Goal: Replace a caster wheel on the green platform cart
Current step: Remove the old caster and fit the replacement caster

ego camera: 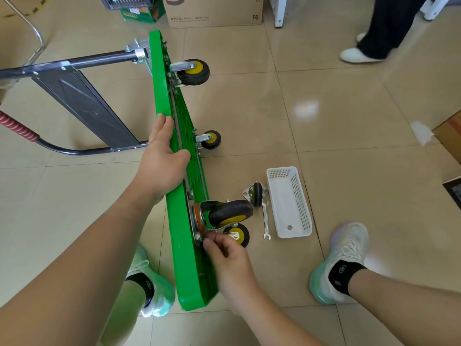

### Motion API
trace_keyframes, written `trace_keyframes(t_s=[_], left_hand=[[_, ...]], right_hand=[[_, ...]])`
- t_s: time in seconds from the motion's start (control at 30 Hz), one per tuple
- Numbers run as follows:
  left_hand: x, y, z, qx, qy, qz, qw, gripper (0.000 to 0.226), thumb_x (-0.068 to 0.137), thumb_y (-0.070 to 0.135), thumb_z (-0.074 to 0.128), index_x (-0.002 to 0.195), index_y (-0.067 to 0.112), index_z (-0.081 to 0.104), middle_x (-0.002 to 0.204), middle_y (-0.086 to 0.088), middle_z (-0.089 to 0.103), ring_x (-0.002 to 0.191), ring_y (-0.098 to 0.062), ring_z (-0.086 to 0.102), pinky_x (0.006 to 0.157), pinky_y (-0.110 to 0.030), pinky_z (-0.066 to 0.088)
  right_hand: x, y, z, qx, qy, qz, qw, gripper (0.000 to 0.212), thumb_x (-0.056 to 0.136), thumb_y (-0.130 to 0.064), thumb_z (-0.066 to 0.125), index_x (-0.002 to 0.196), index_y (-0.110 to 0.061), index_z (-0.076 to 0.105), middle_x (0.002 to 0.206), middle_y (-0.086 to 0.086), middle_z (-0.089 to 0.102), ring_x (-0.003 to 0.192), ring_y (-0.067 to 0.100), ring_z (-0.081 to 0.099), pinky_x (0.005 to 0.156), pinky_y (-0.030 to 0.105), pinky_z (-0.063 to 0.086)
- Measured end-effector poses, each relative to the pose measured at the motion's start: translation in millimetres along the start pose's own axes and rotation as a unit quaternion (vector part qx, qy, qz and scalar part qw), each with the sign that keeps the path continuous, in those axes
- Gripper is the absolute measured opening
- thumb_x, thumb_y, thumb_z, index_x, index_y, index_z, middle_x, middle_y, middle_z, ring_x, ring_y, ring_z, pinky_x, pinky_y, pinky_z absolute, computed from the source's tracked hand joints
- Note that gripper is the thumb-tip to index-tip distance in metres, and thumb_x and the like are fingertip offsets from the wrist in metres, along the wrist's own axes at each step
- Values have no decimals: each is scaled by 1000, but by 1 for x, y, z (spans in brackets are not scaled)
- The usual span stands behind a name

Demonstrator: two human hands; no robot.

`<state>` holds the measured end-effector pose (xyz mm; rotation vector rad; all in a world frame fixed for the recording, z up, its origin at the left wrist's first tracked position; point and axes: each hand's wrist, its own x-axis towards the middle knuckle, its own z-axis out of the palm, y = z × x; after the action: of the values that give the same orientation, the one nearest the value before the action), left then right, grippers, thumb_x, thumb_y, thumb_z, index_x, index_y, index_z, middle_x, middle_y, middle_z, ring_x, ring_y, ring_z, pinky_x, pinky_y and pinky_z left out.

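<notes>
The green cart stands on its long edge on the tiled floor, underside facing right, with its dark handle folded out to the left and lying low over the tiles. The left hand grips the upper edge of the cart about midway along. Its fingers lie together over the top and reach down the far side, and the thumb is hooked onto the ribbed underside. Four casters stick out of the underside: two at the far end and two at the near end, a large one on top and another below it. The right hand is at the lower corner of the large near caster's mounting plate. Its fingers are curled, and the thumb and forefinger pinch together on a nut there, which the fingertips mostly cover. A loose caster lies on the floor just right of the cart, with an open-ended wrench just beside it. A white perforated basket lies right of the wrench, with one small nut inside. The person's pale shoes are planted on either side of the cart's near end. At the top right are another person's dark trouser legs, and a cardboard box sits beyond the cart's far end.
</notes>
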<state>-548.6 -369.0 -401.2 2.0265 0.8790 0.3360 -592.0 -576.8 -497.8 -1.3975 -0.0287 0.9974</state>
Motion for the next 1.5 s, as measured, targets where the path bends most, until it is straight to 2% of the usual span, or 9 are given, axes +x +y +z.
trace_keyframes(t_s=[0.37, 0.47, 0.57, 0.73, 0.97, 1.13, 1.27, 1.37, 1.5], left_hand=[[0, -1, 1, -3, 0, 1, 1000, 79, 96, 3, 51, 164, 23, 16, 170, 16, 2, 147, 5, 8, 73, 18, 16], [0, -1, 2, -5, 0, 2, 1000, 79, 96, 2, 51, 164, 23, 16, 170, 17, 2, 141, 10, 9, 72, 17, 17], [1, -1, 2, -6, 1, -1, 1000, 80, 95, 3, 52, 164, 24, 16, 169, 18, 1, 149, 4, 8, 73, 18, 17], [1, -2, 2, -5, 0, -2, 1000, 80, 96, 4, 52, 164, 25, 16, 169, 19, 2, 149, 4, 9, 73, 17, 17], [0, -1, 2, 0, 2, 3, 1000, 79, 95, 4, 51, 164, 24, 17, 170, 16, 3, 136, 13, 9, 74, 18, 14], [0, 0, 1, 2, 5, 3, 1000, 79, 95, 5, 52, 163, 24, 17, 170, 16, 3, 145, 8, 9, 76, 18, 12], [-1, 0, 2, 4, 9, 2, 1000, 79, 95, 5, 52, 163, 24, 18, 170, 16, 4, 138, 12, 9, 75, 18, 13], [-1, 0, 2, 12, 11, 3, 1000, 78, 96, 6, 52, 163, 25, 17, 170, 17, 4, 149, 5, 8, 85, 15, 11], [-2, 2, 2, 9, 12, 4, 1000, 78, 96, 7, 52, 164, 25, 17, 170, 17, 3, 153, 0, 7, 103, -4, 13]], right_hand=[[-1, -2, -3, 33, 8, -16, 999, 20, 95, -6, 67, 103, -21, 77, 99, 0, 77, 98, 18, 72, 93, 36, 58], [-1, -3, -4, 34, 10, -15, 999, 21, 93, -6, 69, 102, -24, 77, 99, -2, 78, 96, 14, 73, 90, 31, 59], [-1, -5, -5, 44, 6, -11, 999, 19, 92, -10, 72, 99, -26, 79, 99, -4, 78, 96, 12, 74, 84, 24, 58], [1, -9, -5, 37, -20, 1, 999, 17, 93, -19, 72, 100, -32, 80, 102, -4, 78, 99, 13, 73, 87, 27, 58], [4, -7, -6, -5, 2, 37, 999, 14, 90, -34, 75, 95, -21, 78, 94, 0, 78, 92, 17, 73, 83, 33, 58], [3, -6, 1, 72, 17, 44, 996, 18, 88, -22, 75, 102, -11, 74, 97, 7, 77, 97, 24, 73, 84, 33, 59], [1, -7, 2, 92, 23, 42, 995, 13, 89, -19, 74, 99, -12, 77, 94, 6, 78, 92, 22, 75, 78, 31, 60], [1, -5, -2, 43, 23, 15, 999, 10, 90, -23, 74, 96, -16, 80, 93, 3, 78, 91, 19, 74, 77, 29, 59], [2, -3, -7, 27, 23, 13, 999, 6, 91, -21, 74, 92, -22, 81, 91, 0, 78, 87, 14, 74, 72, 23, 56]])
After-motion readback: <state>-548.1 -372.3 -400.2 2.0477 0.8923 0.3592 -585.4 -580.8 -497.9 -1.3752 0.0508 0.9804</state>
